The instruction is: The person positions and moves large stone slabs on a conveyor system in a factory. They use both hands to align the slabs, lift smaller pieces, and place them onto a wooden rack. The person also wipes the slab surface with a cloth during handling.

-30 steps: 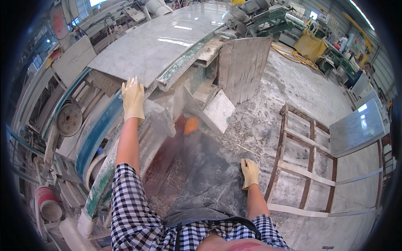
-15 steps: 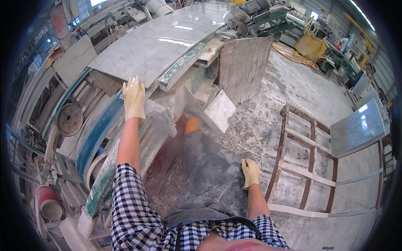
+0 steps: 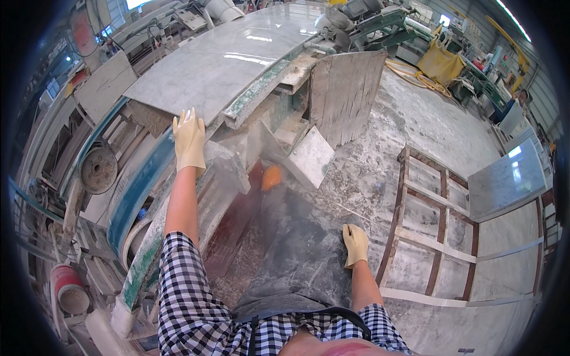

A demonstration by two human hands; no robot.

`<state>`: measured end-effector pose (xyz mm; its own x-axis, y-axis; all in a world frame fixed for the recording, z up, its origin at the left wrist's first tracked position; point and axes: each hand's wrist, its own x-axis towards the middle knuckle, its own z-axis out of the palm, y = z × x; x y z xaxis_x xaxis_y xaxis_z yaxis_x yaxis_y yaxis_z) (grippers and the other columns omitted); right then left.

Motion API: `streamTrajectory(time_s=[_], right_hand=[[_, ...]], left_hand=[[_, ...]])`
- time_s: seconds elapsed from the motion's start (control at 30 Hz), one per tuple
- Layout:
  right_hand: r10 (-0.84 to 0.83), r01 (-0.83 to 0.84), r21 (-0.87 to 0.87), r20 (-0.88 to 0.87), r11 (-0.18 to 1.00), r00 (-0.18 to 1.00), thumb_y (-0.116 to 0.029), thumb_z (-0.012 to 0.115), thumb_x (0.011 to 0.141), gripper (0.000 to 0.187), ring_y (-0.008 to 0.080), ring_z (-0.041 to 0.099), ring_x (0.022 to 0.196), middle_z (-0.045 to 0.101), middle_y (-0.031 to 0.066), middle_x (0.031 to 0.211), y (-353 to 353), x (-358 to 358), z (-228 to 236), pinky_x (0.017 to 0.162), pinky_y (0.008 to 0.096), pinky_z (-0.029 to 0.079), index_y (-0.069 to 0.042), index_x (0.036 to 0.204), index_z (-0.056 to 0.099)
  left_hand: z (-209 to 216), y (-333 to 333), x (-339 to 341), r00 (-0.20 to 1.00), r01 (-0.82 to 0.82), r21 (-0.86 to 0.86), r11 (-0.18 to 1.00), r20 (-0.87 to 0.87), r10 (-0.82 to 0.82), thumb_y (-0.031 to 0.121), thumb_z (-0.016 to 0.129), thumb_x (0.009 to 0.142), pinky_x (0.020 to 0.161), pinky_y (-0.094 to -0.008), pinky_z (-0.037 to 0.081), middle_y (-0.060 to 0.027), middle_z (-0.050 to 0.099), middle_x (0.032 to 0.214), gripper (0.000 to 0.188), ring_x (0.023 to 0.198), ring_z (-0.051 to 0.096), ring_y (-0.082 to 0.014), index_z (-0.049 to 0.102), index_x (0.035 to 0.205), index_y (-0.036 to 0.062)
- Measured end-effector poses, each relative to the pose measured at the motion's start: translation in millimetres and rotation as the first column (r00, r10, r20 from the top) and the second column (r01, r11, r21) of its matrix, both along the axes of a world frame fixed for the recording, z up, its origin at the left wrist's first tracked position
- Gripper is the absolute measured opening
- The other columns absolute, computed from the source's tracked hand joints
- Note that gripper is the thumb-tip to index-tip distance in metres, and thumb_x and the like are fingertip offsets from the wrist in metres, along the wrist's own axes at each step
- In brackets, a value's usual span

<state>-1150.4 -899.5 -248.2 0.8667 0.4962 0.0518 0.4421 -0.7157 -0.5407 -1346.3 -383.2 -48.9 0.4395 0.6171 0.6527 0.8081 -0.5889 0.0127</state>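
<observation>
A large, polished, pale grey-veined stone slab (image 3: 202, 71) lies across a machine bed at the upper left. My left hand (image 3: 189, 142), in a cream rubber glove, reaches forward to the slab's near edge. Its fingers are stretched out, with their tips at that edge. Lower on the right, my right hand (image 3: 355, 244) wears a matching glove and hangs beside my dark, dusty apron (image 3: 291, 249). Its fingers are curled in, partly hidden from view, and nothing shows in them.
A wooden board (image 3: 346, 98) stands beyond broken stone pieces (image 3: 312, 157). At right, a strapped wooden frame (image 3: 442, 222) stands by another polished slab (image 3: 507, 178). A yellow hose (image 3: 424, 83) lies on the floor. At far right, a person (image 3: 519, 98) is partly visible.
My left hand and the slab's near edge have shifted very slightly to the left. My right hand stays where it was.
</observation>
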Motion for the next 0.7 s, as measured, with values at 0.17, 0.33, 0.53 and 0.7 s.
streamTrajectory(time_s=[0.17,0.33,0.53,0.7], right_hand=[[0.018,-0.018,0.024,0.023,1.0,1.0,-0.036,0.057,0.098,0.038,0.0445,0.066,0.087,0.069,0.0219,0.086,-0.1,-0.6,1.4,0.074,0.0516,0.05,-0.002,0.088,0.071],[-0.006,0.006,-0.008,0.001,1.0,1.0,-0.036,0.057,0.098,0.038,0.0444,0.066,0.087,0.07,0.0222,0.087,0.4,0.1,-0.2,0.074,0.0519,0.05,-0.002,0.088,0.071],[-0.001,0.001,-0.001,0.013,1.0,1.0,-0.035,0.058,0.097,0.037,0.0442,0.066,0.087,0.07,0.0221,0.088,0.0,0.1,-0.8,0.075,0.0518,0.05,-0.002,0.089,0.072],[0.01,-0.01,0.006,0.012,1.0,1.0,-0.035,0.058,0.097,0.037,0.0436,0.066,0.087,0.07,0.0216,0.088,0.1,-0.8,1.4,0.075,0.0514,0.05,-0.002,0.089,0.072]], left_hand=[[0.2,-0.6,-0.7,1.0,0.007,0.012,1.0,0.002,-0.007,0.028,0.053,0.1,0.121,-0.0468,0.031,-0.017,0.067,0.136,0.047,0.138,0.054,-0.0292,0.062,0.137,0.0007],[-0.2,0.1,-0.7,1.0,0.006,0.018,1.0,0.003,-0.006,0.027,0.053,0.1,0.121,-0.0469,0.032,-0.0163,0.067,0.136,0.046,0.138,0.054,-0.029,0.063,0.137,0.0011],[-0.9,0.4,-0.4,1.0,-0.003,0.033,0.999,-0.009,0.003,0.027,0.054,0.1,0.121,-0.047,0.032,-0.0159,0.067,0.136,0.046,0.137,0.055,-0.0291,0.063,0.137,0.0013],[-0.7,0.4,-0.7,1.0,0.004,0.025,1.0,-0.006,-0.004,0.027,0.054,0.1,0.12,-0.0471,0.033,-0.0161,0.067,0.136,0.046,0.137,0.055,-0.0294,0.063,0.137,0.001]])
